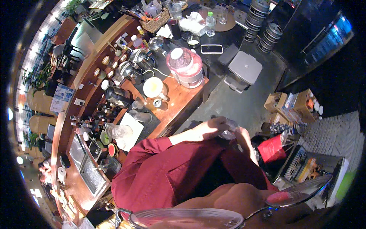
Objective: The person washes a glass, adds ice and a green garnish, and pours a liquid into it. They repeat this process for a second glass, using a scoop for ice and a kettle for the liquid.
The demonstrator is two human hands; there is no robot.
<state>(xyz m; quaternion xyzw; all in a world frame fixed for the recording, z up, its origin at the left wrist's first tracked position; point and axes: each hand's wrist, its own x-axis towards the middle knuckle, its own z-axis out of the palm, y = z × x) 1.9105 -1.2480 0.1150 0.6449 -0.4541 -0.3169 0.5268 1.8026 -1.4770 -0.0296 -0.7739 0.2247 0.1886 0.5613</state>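
Both of my hands meet in front of my body, below chest height, around a clear, rounded vessel (228, 133) that looks like a drinking glass. My left hand (213, 128) comes in from the left in a dark red sleeve, its fingers closed over the near side and top of the glass. My right hand (243, 136) grips the opposite side, with the fingers partly hidden. The exact shape of the glass is hard to make out between the fingers. Both hands are over the dark floor, beside the wooden counter (169, 114).
On the counter stand a pink ice machine (185, 66), a cream pitcher (153, 87) and a clear jug (116, 131) near the sink (85, 160). A grey lidded bin (245, 68) sits on the floor ahead. Cardboard boxes (293, 105) and a red packet (271, 148) are to the right.
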